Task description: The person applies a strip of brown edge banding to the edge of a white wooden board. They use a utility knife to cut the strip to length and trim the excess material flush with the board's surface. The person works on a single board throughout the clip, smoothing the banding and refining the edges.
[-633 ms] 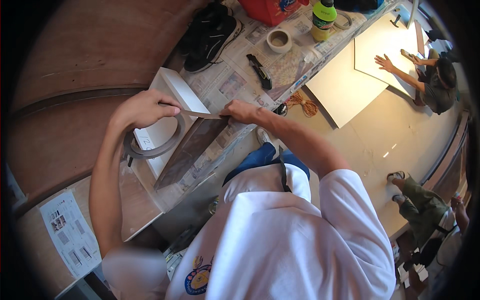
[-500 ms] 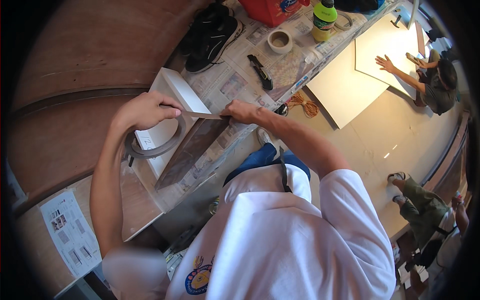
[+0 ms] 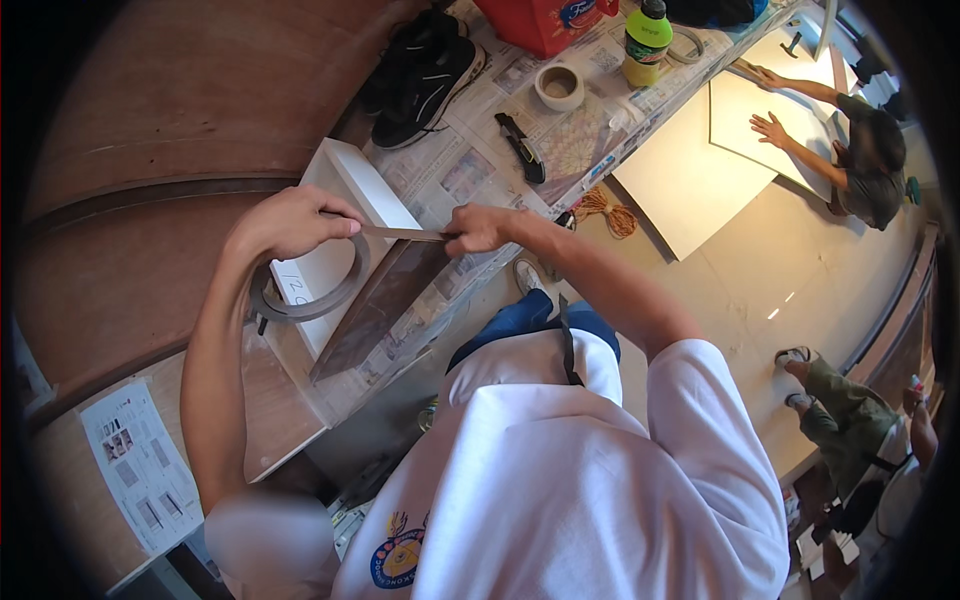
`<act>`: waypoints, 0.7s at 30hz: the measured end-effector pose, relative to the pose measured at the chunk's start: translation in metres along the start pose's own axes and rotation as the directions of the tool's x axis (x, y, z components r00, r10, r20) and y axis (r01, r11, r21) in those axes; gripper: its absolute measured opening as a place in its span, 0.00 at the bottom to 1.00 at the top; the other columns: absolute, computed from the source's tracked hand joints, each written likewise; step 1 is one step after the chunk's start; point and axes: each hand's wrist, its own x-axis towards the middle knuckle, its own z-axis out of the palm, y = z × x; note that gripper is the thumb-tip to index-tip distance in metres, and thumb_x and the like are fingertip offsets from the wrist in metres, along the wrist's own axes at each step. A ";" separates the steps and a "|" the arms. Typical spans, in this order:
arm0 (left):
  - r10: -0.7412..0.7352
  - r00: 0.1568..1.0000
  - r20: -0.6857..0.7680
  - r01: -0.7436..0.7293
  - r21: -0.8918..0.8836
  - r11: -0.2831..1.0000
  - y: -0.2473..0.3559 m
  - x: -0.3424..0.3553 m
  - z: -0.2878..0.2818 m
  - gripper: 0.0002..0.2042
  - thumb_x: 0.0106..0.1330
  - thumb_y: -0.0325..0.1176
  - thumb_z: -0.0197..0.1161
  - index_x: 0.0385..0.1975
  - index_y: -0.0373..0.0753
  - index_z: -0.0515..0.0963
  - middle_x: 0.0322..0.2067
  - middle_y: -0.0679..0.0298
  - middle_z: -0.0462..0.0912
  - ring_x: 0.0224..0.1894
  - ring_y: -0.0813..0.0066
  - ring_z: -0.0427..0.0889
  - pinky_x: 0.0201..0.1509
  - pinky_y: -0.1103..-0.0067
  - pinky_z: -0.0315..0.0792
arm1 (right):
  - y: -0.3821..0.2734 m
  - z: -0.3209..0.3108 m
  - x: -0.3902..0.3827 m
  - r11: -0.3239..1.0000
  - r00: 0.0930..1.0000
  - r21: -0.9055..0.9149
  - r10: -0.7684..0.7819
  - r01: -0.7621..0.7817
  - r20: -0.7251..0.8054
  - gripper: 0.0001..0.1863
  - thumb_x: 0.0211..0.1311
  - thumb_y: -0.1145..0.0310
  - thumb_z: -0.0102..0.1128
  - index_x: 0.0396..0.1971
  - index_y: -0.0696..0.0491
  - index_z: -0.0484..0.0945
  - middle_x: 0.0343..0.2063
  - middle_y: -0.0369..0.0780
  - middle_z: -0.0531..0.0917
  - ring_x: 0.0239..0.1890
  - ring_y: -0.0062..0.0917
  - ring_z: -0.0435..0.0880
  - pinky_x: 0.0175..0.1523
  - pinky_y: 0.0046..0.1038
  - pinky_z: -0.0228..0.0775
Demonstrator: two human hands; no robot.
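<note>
My left hand (image 3: 300,215) is closed on a thin strip of grey-brown banding (image 3: 400,233), whose coiled roll (image 3: 312,308) hangs below it. My right hand (image 3: 478,228) pinches the strip at its other end, by the upper corner of a dark brown panel (image 3: 370,310). Behind the strip, an open white box-like piece (image 3: 355,175) lies on a newspaper-covered surface (image 3: 470,175), partly hidden by my left hand and the roll. The strip is stretched between my hands across the piece.
A box cutter (image 3: 520,148), tape roll (image 3: 560,87), bottle (image 3: 646,45), red bag (image 3: 530,20) and black shoes (image 3: 425,90) lie beyond. A coiled orange cord (image 3: 608,212) is below. A co-worker (image 3: 870,160) works on cream boards (image 3: 680,190); another person (image 3: 850,410) is lower right.
My right hand's fingers have shifted slightly at the strip's end. The upper co-worker has stretched one arm up and left along the boards. My left hand is nearly unmoved.
</note>
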 end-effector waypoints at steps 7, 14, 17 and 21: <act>-0.015 1.000 0.026 0.016 -0.023 1.000 -0.003 -0.001 -0.001 0.17 0.69 0.43 0.66 0.53 0.43 0.87 0.47 0.52 0.89 0.50 0.60 0.86 0.57 0.70 0.75 | -0.037 -0.019 -0.017 0.817 0.967 0.531 0.256 -0.222 0.010 0.57 0.59 0.17 0.45 0.48 0.66 0.85 0.48 0.54 0.85 0.54 0.41 0.82 0.59 0.40 0.72; -0.003 1.000 0.023 0.004 -0.042 0.999 0.000 0.004 -0.003 0.17 0.69 0.43 0.66 0.52 0.43 0.87 0.47 0.52 0.89 0.50 0.60 0.86 0.58 0.71 0.75 | -0.020 -0.019 -0.003 0.932 0.965 0.259 0.264 -0.254 -0.001 0.50 0.61 0.23 0.55 0.43 0.66 0.85 0.43 0.55 0.86 0.50 0.41 0.84 0.55 0.40 0.73; -0.002 1.000 0.009 0.002 -0.032 0.999 0.001 0.004 -0.001 0.17 0.69 0.44 0.66 0.52 0.42 0.87 0.46 0.51 0.89 0.50 0.59 0.86 0.57 0.70 0.75 | -0.021 -0.010 -0.006 0.911 0.957 0.358 0.264 -0.205 -0.123 0.46 0.59 0.27 0.61 0.37 0.66 0.86 0.37 0.52 0.86 0.43 0.41 0.85 0.47 0.41 0.75; 0.023 1.000 -0.004 -0.023 -0.005 1.000 0.005 0.007 -0.004 0.17 0.69 0.44 0.66 0.52 0.42 0.87 0.45 0.50 0.89 0.48 0.58 0.87 0.56 0.70 0.76 | -0.012 -0.002 0.000 0.871 0.906 0.429 0.360 -0.240 -0.224 0.41 0.57 0.31 0.67 0.36 0.64 0.85 0.30 0.45 0.85 0.36 0.40 0.85 0.35 0.41 0.75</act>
